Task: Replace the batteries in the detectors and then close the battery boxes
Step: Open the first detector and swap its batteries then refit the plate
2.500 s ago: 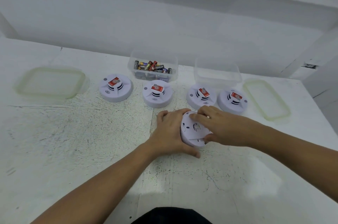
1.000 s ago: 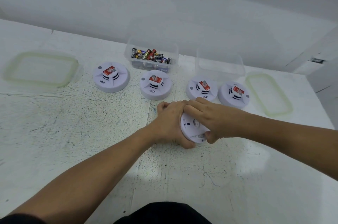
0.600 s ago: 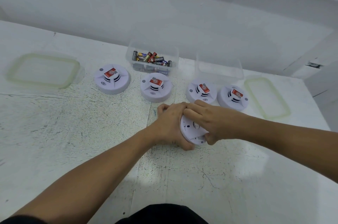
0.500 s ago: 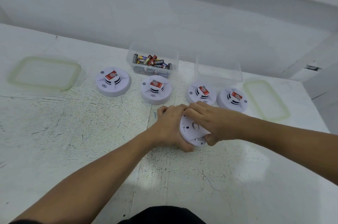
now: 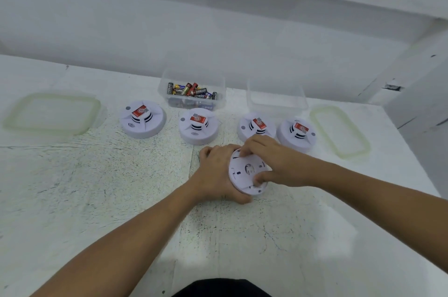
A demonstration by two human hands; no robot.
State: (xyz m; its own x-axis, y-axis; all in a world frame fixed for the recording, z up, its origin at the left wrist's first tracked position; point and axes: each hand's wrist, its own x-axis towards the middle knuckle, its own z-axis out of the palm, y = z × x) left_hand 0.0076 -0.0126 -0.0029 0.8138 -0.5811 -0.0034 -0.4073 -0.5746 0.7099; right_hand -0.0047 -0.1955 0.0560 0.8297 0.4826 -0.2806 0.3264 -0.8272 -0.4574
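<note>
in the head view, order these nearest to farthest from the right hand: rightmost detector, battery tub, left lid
1. rightmost detector, just behind the right hand
2. battery tub, back centre
3. left lid, far left
</note>
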